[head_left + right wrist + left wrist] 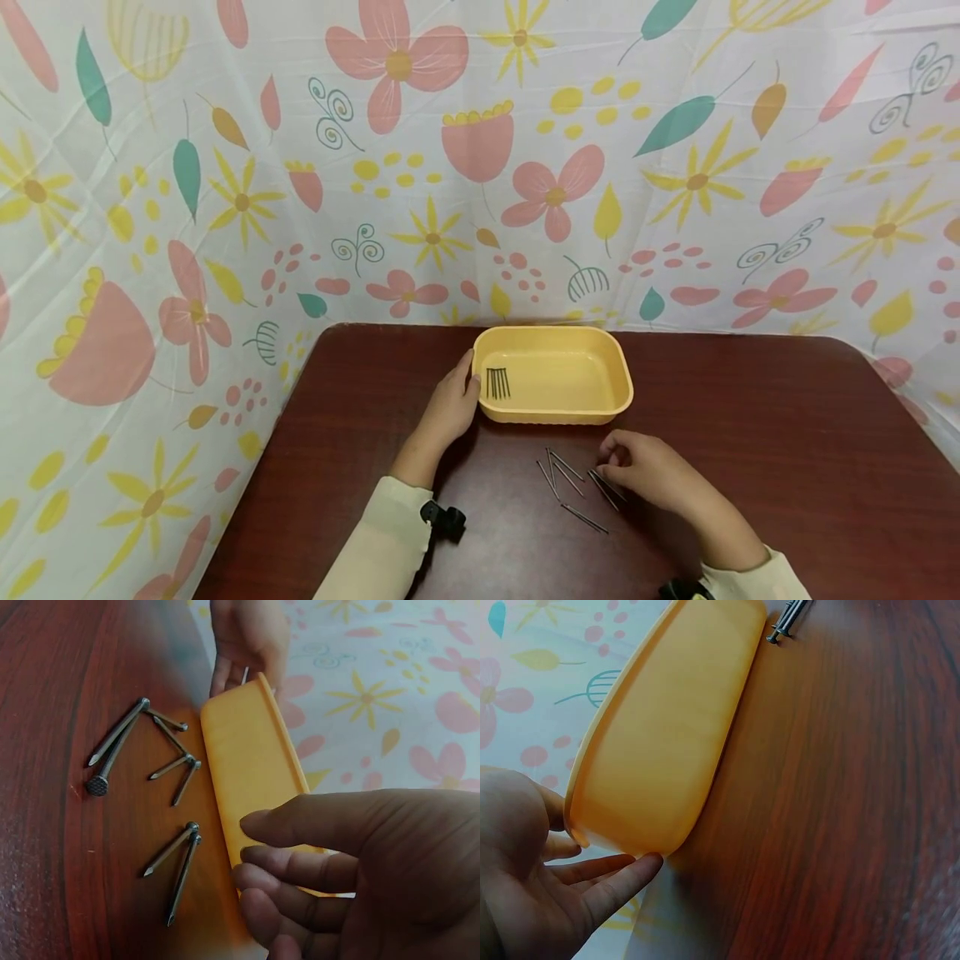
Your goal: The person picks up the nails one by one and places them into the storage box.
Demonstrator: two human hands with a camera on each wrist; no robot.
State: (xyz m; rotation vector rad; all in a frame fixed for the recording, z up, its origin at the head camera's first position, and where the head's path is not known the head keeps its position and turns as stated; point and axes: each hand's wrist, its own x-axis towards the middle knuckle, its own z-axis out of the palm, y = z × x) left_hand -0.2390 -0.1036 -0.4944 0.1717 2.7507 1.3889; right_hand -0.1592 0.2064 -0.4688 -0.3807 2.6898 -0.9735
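"Holding anything?"
"Not with my right hand (pixel 654 471), loosely curled near nails (pixel 182 881) on the counter (pixel 750 417); I'd pinch one mid-shank. Beyond, my left hand (pixel 452 404), fingers extended, rests against the yellow tray (pixel 562 383) containing more."

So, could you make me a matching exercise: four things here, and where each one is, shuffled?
Things:
1. Left hand
2. Row of slim dark metal nails
3. Loose grey metal nails
4. Right hand

Places:
A. Inside the yellow rectangular plastic tray
B. Close to the loose nails
C. Against the tray's outer left end
D. Lying on the glossy brown table

Pairs: 1-C, 2-A, 3-D, 4-B
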